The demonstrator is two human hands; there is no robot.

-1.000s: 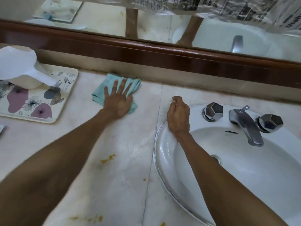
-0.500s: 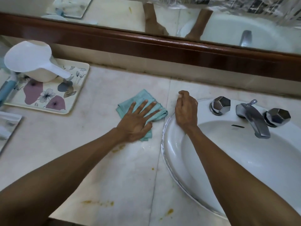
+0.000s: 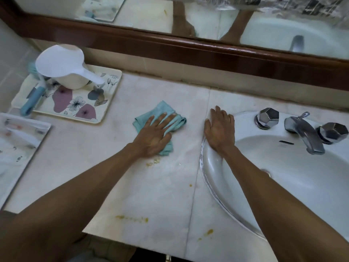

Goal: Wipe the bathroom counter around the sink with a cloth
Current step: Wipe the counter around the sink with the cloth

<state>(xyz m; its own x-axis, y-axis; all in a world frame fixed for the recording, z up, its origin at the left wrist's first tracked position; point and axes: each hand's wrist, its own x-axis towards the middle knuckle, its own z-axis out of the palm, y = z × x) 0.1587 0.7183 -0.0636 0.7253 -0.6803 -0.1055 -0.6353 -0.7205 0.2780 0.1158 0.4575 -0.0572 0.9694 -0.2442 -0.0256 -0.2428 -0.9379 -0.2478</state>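
A crumpled teal cloth [image 3: 162,112] lies on the pale marble counter [image 3: 147,190], left of the white sink [image 3: 283,186]. My left hand [image 3: 154,134] presses flat on the cloth with fingers spread, covering its middle. My right hand [image 3: 220,127] rests flat on the sink's left rim, fingers together, holding nothing. Yellow-brown smears mark the counter just below the cloth [image 3: 154,162], and more stains [image 3: 132,218] lie near the front edge.
A floral tray [image 3: 85,103] at the back left carries a white scoop [image 3: 64,67] and a blue-handled brush [image 3: 33,100]. A clear pouch [image 3: 17,140] lies at the far left. Chrome faucet [image 3: 304,133] with two knobs sits behind the basin. A wood-framed mirror [image 3: 188,46] runs along the back.
My left hand slid the cloth from the back of the counter toward me and toward the sink. My right hand went from a loose fist to lying flat on the sink rim.
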